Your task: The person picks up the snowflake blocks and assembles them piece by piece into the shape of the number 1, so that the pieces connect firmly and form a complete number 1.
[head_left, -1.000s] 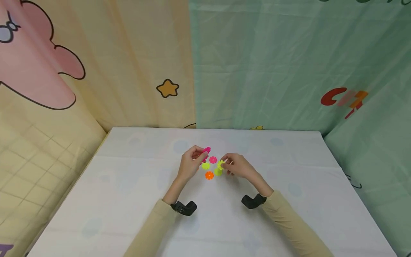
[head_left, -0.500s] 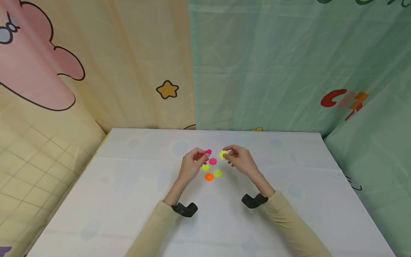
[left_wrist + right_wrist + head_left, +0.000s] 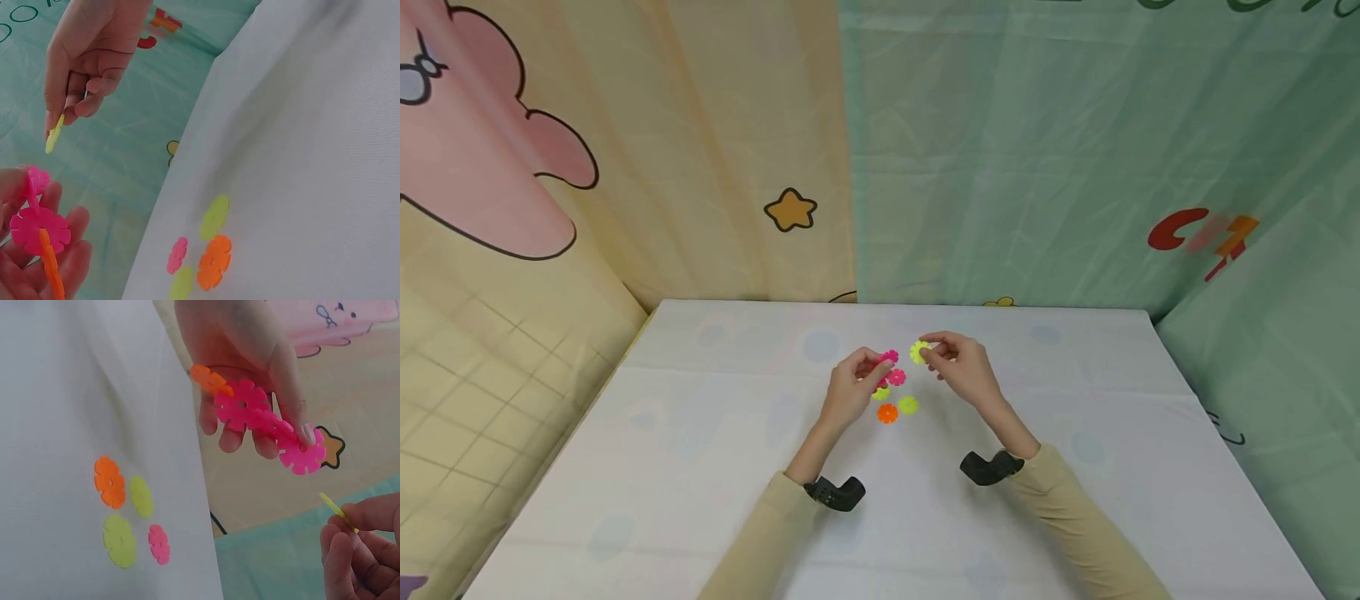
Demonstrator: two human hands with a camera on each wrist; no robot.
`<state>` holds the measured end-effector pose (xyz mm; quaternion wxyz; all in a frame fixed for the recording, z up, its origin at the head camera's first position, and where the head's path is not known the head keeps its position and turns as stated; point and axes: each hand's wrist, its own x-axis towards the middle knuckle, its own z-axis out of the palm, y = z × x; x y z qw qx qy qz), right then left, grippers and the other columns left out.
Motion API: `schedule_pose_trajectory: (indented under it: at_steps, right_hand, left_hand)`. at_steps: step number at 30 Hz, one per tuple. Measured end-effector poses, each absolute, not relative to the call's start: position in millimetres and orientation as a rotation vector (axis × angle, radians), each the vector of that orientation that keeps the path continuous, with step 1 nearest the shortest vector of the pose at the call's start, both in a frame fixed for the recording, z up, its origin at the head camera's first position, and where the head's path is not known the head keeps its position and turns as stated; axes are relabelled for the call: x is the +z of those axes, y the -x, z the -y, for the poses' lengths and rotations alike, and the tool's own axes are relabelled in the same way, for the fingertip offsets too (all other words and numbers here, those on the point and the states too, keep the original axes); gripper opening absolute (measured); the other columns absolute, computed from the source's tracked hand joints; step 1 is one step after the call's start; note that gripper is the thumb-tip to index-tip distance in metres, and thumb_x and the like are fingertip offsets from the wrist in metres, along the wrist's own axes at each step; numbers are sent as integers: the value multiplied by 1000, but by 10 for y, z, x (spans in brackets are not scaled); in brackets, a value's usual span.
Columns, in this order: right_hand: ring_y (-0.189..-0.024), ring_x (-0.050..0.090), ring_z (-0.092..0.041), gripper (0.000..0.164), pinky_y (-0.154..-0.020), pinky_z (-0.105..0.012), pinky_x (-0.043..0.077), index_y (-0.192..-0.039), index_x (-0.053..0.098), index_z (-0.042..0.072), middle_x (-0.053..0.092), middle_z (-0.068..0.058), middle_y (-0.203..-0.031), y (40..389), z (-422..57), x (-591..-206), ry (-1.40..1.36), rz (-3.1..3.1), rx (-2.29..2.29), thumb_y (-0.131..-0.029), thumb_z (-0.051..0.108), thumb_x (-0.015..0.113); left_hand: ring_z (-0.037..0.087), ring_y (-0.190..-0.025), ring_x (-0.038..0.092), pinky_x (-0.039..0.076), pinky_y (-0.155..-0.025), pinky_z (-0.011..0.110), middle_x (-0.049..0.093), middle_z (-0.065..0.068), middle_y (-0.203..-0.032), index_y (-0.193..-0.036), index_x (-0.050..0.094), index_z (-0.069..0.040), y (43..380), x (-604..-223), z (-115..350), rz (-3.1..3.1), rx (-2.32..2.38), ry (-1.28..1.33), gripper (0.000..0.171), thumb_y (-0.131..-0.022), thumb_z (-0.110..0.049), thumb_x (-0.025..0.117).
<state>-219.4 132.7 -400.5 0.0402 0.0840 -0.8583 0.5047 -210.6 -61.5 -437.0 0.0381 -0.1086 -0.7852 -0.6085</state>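
Observation:
My left hand [image 3: 847, 388] holds a chain of interlocking snowflake discs [image 3: 255, 412] between thumb and fingers. Pink discs make up most of this chain, and an orange disc [image 3: 209, 380] is slotted at its end near the palm. Facing it, my right hand [image 3: 966, 372] pinches a single yellow snowflake disc [image 3: 917, 352] by its edge. A small gap separates the yellow disc from the chain's outermost pink disc [image 3: 302, 453]. Both hands are raised above the table.
Loose discs lie on the white-covered table [image 3: 700, 467] below the hands: an orange one [image 3: 110, 482], a pink one [image 3: 159, 544] and two yellow-green ones, the nearer to the orange [image 3: 142, 497]. Curtains [image 3: 1000, 150] hang behind the table.
My right hand has lifted the yellow disc away from the loose discs, toward the table's far side. My left hand has shifted slightly right with the chain.

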Motion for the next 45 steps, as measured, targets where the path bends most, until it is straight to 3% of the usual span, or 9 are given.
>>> schedule_pose_trajectory:
  at_steps: [7,14,21,27,32,35,40,45]
  right_hand:
    - [-64,61,-16,25,-59,-26,55,-112,69,6,69,-14,-80,2187,-1262,-3969,-280,2543,1570,-90,17,67]
    - [-72,63,-37,25,-57,-17,51,-113,69,5,69,-21,-82,2197,-1229,-3961,-290,2526,1596,-91,16,66]
    - [-62,61,-16,25,-57,-19,52,-112,70,6,69,-16,-79,2207,-1221,-3952,-294,2533,1552,-90,17,67]
    - [-59,60,-15,23,-55,-20,51,-109,71,5,69,-17,-77,2191,-1207,-3947,-295,2523,1526,-89,17,68]
    - [-54,58,-12,19,-53,-22,50,-104,73,4,68,-12,-71,2172,-1192,-3949,-296,2497,1499,-88,14,69]
    - [-51,56,-11,17,-50,-22,48,-102,73,4,68,-11,-69,2165,-1169,-3938,-290,2484,1485,-87,11,69]
    - [-48,52,-13,14,-45,-24,43,-98,74,3,65,-10,-65,2128,-1100,-3901,-253,2496,1449,-87,9,67]
    - [-48,50,-14,14,-44,-23,40,-97,73,3,62,-10,-62,2085,-1054,-3901,-202,2519,1458,-87,8,65]
  left_hand:
    - [30,-75,64,49,-64,22,68,23,-91,-95,64,-9,2084,-4374,582,2423,-1826,332,16,-92,-25,65]
    - [35,-78,64,47,-63,23,68,21,-88,-95,64,-11,2078,-4357,541,2456,-1755,352,16,-92,-27,64]
    - [22,-75,63,48,-61,23,71,16,-88,-94,66,-12,2089,-4333,510,2492,-1657,355,16,-92,-28,64]
    - [27,-72,63,45,-54,21,70,14,-85,-96,65,-13,2075,-4330,477,2497,-1611,358,16,-93,-29,63]
    - [17,-63,56,44,-51,20,69,8,-80,-95,64,-13,2045,-4341,440,2495,-1547,330,15,-93,-28,63]
    - [17,-64,55,44,-52,19,69,8,-81,-94,65,-13,2031,-4349,424,2476,-1558,309,15,-93,-28,63]
    - [29,-73,62,46,-57,20,71,14,-84,-92,64,-11,2004,-4353,416,2423,-1666,283,13,-92,-24,64]
    - [24,-74,65,50,-61,20,72,13,-84,-91,64,-9,1978,-4357,415,2385,-1708,286,12,-91,-21,66]
